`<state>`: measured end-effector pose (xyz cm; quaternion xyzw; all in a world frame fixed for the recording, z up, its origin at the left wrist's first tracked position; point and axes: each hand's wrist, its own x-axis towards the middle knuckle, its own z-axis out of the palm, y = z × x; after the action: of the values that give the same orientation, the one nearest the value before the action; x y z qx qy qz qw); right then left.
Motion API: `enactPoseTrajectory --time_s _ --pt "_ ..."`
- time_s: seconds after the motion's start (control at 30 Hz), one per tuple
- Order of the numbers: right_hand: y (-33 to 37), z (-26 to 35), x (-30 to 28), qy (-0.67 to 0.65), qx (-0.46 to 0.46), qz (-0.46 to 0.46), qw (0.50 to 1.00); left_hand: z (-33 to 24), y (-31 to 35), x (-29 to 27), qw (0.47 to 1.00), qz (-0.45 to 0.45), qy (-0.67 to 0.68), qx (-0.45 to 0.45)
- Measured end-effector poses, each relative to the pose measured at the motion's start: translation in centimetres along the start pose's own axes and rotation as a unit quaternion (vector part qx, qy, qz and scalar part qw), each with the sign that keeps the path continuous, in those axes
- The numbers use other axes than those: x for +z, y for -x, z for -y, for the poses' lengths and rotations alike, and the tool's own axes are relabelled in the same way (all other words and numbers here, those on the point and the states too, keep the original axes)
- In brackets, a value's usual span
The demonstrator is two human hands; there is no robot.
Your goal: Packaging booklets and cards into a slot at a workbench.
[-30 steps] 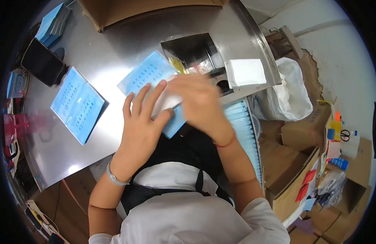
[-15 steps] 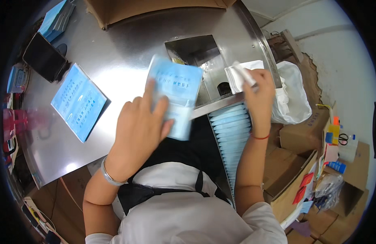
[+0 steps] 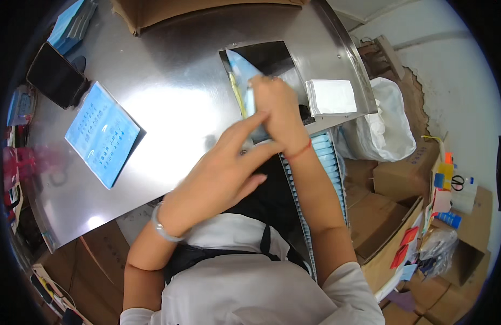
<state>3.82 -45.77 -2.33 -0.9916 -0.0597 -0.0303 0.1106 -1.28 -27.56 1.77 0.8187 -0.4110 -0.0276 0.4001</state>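
My right hand [image 3: 275,105] is over the square opening [image 3: 283,54] in the metal table. Its fingers are closed on the edge of a light-blue printed packet [image 3: 242,67], which stands tilted at the opening's left side; the hand hides its lower right part. Just below and left is my left hand [image 3: 223,165], holding nothing, its fingers apart and thumb side near the right wrist. Right of the opening lies a stack of folded white sheets [image 3: 332,97]. Another blue printed packet [image 3: 103,135] lies flat on the left of the table.
A phone [image 3: 56,76] stands at the left, with more blue packets [image 3: 69,27] behind it. A cardboard box [image 3: 207,13] sits at the far edge. Below the table edge runs a row of blue packets [image 3: 326,157]. A white bag [image 3: 391,124] and cartons [image 3: 402,179] are to the right.
My right hand has moved left from the white stack to the opening. The blue packet has left my left hand and is now tilted under the right. My left hand has come lower and rightward.
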Motion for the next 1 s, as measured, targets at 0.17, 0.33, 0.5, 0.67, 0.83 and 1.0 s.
enactPoseTrajectory --time_s 0.17,0.33,0.5,0.67,0.83,1.0 --pt "3.9 -2.0 -2.6 -0.156 0.073 -0.188 0.967 6.7 7.5 -6.2 0.876 -0.321 -0.285 -0.220" --pt "4.6 -3.6 -2.0 0.132 0.121 -0.315 0.932 8.5 11.2 -8.9 0.800 -0.068 -0.453 -0.387" --pt "5.4 -4.5 -2.2 0.074 0.119 -0.289 0.947 4.3 5.3 -4.1 0.923 -0.181 -0.302 -0.155" --pt "6.2 -7.1 -6.1 -0.089 0.082 -0.188 0.975 1.7 1.7 1.7 0.968 -0.064 -0.222 -0.096" --pt "8.4 3.7 -4.5 -0.094 -0.139 -0.156 0.973 3.5 4.0 -1.0 0.961 -0.053 -0.251 -0.107" --pt "5.1 5.3 -0.5 -0.027 -0.135 -0.184 0.973 3.6 3.8 -1.9 0.960 -0.106 -0.224 -0.129"
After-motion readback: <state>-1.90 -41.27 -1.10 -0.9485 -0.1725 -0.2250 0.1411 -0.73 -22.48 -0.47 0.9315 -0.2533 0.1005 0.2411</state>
